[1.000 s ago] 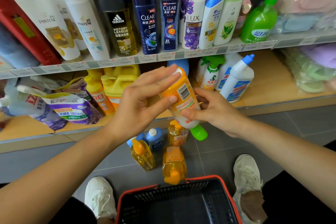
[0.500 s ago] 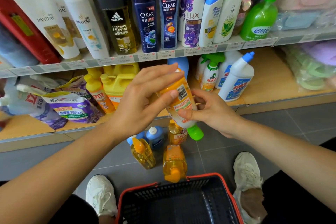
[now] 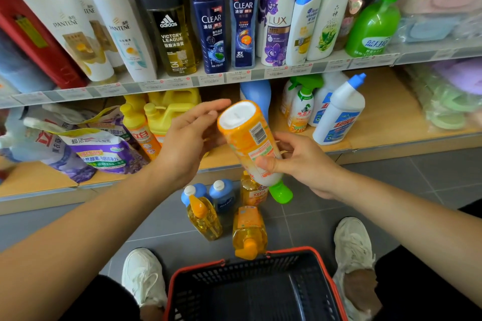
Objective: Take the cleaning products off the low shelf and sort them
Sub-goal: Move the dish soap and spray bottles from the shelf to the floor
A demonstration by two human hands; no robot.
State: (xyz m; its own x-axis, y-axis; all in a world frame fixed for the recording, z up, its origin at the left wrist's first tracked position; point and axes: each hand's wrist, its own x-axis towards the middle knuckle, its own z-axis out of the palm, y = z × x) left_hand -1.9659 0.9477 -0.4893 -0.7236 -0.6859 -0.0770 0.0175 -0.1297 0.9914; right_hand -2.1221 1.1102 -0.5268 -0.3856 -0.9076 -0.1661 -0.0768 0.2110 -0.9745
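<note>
Orange bottle (image 3: 249, 142) | held inverted, mid-frame, by right hand (image 3: 305, 164) closed round it | left hand (image 3: 187, 143) open, off | to be stood beside floor bottles (image 3: 224, 214), cap turned upward

Both bare forearms are stretched in from the lower corners toward mid-frame. The right hand (image 3: 300, 164) is closed around a bottle (image 3: 250, 143), thumb laid across the front. The left hand (image 3: 187, 143) is held open beside it, fingers spread.

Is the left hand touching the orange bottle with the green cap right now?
Cannot tell. In the head view the left hand is open beside the orange bottle, its fingertips overlapping the bottle's edge, with no plain contact or gap. The right hand grips it.
</note>
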